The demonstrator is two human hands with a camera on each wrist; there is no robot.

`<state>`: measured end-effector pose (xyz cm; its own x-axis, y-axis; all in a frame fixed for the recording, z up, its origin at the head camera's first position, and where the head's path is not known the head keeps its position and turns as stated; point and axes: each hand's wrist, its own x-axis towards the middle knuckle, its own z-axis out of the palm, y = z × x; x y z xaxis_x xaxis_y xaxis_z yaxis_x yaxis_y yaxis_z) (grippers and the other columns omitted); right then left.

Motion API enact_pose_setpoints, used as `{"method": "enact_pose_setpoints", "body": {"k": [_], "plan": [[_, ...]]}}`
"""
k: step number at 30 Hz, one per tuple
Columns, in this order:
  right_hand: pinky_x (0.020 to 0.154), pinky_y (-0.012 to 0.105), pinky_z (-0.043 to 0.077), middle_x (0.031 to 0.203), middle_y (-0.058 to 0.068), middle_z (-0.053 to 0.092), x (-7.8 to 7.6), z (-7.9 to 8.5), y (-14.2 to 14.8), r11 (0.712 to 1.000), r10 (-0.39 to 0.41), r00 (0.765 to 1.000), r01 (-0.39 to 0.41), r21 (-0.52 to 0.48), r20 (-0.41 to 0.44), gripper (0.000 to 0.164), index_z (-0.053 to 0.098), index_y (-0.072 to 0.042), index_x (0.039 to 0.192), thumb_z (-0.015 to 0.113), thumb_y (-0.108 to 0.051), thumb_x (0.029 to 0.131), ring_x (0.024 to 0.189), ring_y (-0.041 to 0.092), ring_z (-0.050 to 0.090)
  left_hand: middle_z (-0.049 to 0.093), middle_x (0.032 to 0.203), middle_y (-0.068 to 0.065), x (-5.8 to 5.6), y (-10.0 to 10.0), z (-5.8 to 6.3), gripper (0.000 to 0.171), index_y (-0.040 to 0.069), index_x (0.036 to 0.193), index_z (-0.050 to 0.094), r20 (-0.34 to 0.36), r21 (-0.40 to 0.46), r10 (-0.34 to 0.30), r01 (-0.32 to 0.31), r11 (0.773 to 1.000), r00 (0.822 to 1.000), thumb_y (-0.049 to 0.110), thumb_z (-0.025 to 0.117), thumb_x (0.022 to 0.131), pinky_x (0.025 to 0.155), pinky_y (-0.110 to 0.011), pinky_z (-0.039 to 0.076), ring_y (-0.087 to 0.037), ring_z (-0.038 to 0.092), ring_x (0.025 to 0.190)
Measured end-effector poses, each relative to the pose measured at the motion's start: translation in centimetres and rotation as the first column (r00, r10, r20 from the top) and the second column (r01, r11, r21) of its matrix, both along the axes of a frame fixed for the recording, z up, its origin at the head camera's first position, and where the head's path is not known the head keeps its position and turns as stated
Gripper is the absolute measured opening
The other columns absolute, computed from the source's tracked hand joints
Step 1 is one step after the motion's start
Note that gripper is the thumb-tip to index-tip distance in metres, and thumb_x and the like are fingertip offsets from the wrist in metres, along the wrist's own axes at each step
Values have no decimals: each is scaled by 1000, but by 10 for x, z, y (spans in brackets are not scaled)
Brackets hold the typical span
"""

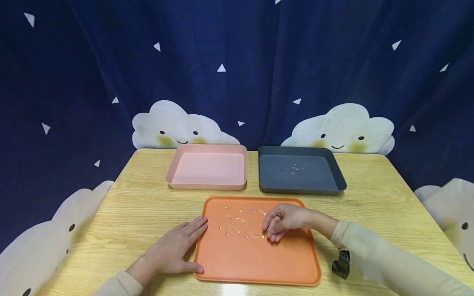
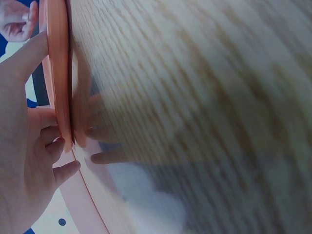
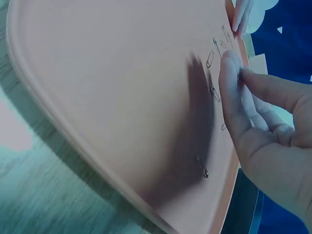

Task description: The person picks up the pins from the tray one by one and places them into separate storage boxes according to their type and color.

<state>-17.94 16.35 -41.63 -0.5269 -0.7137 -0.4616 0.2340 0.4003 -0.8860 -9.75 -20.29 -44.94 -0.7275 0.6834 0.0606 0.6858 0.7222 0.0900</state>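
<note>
Gold and silver safety pins lie scattered over the upper half of an orange tray. Over the tray's right half, my right hand has thumb and forefinger pinched together, with a small glint of a safety pin at the fingertips. The right wrist view shows the pinching fingers close over the tray; most of that pin is hidden. Several loose safety pins, one of them a pin in the hand's shadow, lie below. My left hand rests at the tray's left edge, fingers extended, fingertips on the rim.
Behind the orange tray stand a pink tray on the left and a dark grey tray on the right, with several small silver pins inside the grey one. All stand on a wooden table, before a dark blue curtain.
</note>
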Motion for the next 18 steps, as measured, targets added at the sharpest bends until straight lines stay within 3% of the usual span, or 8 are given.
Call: {"method": "enact_pose_setpoints", "body": {"k": [13,18], "plan": [[80,30,62,95,18,75,-18,9,9,999,21,999,-23,47,34,31,58,21,113,55,15,83,78,12,71,43,155,-14,-1,-1,0,105,2,147,42,-21,-6,-16,16,1000,1000,82,49,79,107,-45,48,-28,44,143],[81,32,62,98,23,74,-27,16,12,998,-3,1000,1,68,29,31,58,21,114,56,16,83,77,13,72,43,155,-14,-1,0,0,105,3,147,42,-28,-4,-17,17,1000,999,82,49,79,107,-45,48,-28,44,142]]}}
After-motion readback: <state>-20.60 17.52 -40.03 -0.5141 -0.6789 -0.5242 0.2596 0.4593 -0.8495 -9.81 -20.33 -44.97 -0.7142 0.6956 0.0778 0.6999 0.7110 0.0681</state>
